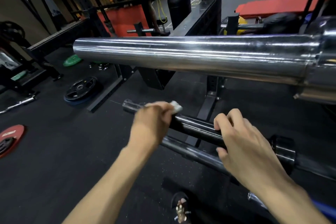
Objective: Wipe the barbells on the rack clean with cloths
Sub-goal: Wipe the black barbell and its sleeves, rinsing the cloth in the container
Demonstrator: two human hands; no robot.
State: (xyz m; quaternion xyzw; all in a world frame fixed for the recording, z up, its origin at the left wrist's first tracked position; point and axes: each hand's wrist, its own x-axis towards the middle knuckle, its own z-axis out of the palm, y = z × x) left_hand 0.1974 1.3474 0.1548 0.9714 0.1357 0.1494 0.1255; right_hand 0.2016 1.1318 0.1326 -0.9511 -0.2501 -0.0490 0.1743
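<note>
- I take the dark barbell sleeve [196, 130] low in the middle of the view as my landmark; everything below is placed against it.
- Far to its left on the floor lies a red weight plate [11, 137], and up-left of the sleeve's open end a black weight plate [81, 89]. Neither is in my way.
- My left hand [154, 120] sits on the sleeve close to its open left end, fingers curled over a small white cloth [176, 106] and pressing it onto the metal. The hand is blurred, so I judge the stroke is in progress.
- To do this well, I'd wrap the cloth round the sleeve, not just across the top, and run it right out to the open end, twisting as I go so the underside gets cleaned too.
- Just right of that, my right hand [241, 143] grips the same sleeve, fingers over the top and thumb on the near side. I judge it is steadying the bar; I'd keep that grip firm so the sleeve doesn't spin under the cloth.
- Directly below and touching close beside the sleeve runs a second dark bar [190, 152], not yet under the cloth.
- Above the sleeve, nearer my head, hangs a large chrome barbell sleeve [190, 54]; I cannot tell whether it is clean.
</note>
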